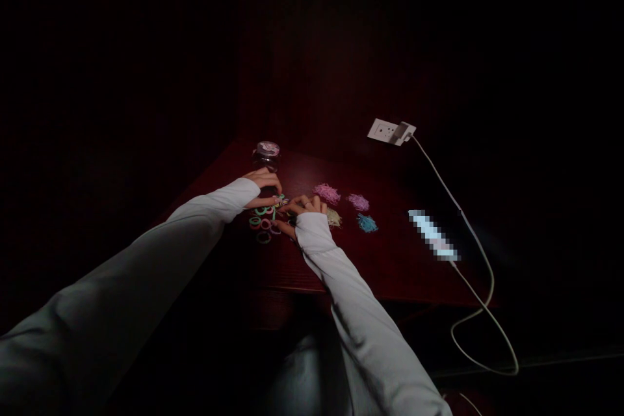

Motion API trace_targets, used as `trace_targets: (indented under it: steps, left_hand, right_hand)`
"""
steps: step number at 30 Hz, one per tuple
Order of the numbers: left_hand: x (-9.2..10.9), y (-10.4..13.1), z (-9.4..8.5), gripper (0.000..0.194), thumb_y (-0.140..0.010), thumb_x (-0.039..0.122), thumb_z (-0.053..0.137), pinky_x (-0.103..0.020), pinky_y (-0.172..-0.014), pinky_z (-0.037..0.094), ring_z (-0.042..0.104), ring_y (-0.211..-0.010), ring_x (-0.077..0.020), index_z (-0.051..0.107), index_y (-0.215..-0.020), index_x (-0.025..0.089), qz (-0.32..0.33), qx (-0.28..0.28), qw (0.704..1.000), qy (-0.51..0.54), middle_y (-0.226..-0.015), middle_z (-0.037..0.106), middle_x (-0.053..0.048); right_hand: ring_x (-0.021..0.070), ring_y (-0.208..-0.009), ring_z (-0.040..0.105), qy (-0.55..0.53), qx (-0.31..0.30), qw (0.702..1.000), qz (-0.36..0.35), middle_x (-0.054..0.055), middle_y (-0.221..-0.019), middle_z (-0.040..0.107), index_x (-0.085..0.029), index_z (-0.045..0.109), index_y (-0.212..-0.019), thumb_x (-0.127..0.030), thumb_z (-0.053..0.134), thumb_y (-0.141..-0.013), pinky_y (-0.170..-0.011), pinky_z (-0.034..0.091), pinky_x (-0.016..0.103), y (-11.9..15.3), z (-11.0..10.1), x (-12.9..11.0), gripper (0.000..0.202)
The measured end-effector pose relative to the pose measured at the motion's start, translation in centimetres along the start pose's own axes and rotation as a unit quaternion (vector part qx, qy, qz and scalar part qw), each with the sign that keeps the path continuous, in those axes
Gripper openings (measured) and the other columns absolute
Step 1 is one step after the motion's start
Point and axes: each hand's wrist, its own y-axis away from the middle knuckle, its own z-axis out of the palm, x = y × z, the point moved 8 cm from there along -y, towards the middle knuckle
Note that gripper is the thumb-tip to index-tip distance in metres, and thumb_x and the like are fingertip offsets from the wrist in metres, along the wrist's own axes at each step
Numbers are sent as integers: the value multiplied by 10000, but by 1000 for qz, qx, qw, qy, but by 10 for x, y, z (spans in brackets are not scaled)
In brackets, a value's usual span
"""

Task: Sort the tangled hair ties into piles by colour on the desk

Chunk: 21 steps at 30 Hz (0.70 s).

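Several pastel hair ties (266, 223), in green, pink and purple, lie in a loose heap on the dark red table. At the far edge of this heap is my left hand (262, 183), its fingers bent and the thumb apart from them, with no held thing visible. My right hand (305, 207), with a ring on one finger, reaches into the heap from the right. Its thumb and forefinger are spread around the ties, and whether they touch one is too dim to tell. Part of a pale yellow pile (334, 217) of thin strands shows behind my right hand.
Pink (327, 193), purple (359, 201) and blue piles (367, 223) of thin strands lie to the right. A lidded clear jar (267, 155) stands behind my left hand. A blurred-out bright phone-like object (433, 235) trails a white cable (480, 248) to a wall socket (383, 131).
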Motion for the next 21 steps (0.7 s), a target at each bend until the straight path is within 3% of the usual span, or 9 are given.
trace_targets:
  steps: [12, 21]
  left_hand:
    - [-2, -1, 2, 234, -1001, 435, 640, -358, -983, 459, 606, -1080, -231, 748, -1059, 236, -11, -18, 1000, 3, -1111, 748, -52]
    - [1, -1, 0, 228, -992, 444, 647, -347, -954, 460, 610, -1046, -228, 742, -1027, 240, -8, -12, 1000, 9, -1086, 753, -46]
  right_hand:
    - [288, -1198, 503, -33, -12, 999, 30, 42, -1255, 727, -313, 832, -1098, -476, 780, -980, -1002, 314, 404, 1, 5, 7, 208]
    - [276, -1165, 495, -67, 26, 996, 51, 19, -1178, 758, -340, 845, -1080, -455, 759, -1000, -962, 278, 389, 3, -2, 13, 165]
